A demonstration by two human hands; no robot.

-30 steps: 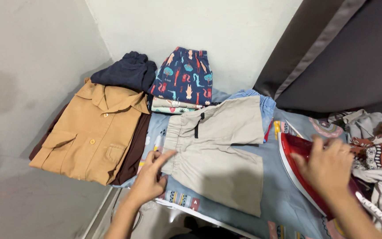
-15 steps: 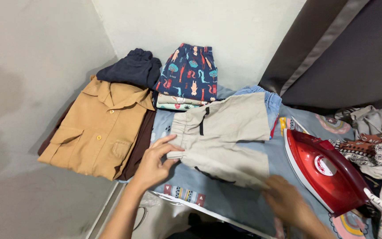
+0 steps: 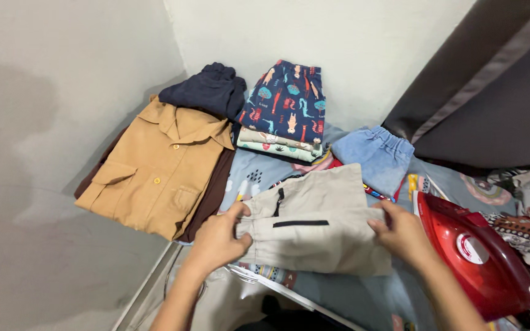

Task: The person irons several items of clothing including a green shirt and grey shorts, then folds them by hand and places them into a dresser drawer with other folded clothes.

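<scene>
Pale walls corner a board [image 3: 259,175] covered in blue print, stacked with folded clothes. Both hands pinch the folded beige shorts [image 3: 317,230] near its front edge: left hand [image 3: 217,240] grasping the waistband end, right hand [image 3: 403,233] the opposite end. Risk, I judge: the right wrist sits just beside the red iron [image 3: 476,254] and could brush it.

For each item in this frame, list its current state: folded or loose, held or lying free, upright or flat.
Beige shorts: folded, held at both ends.
Left hand: grip on the shorts' waistband end.
Right hand: grip on the other end.
Red iron: resting on its side, untouched.
Tan shirt: folded, buttoned, lying flat.
Patterned navy shorts: folded, on top of a stack.
Denim shorts: lying flat.
</scene>
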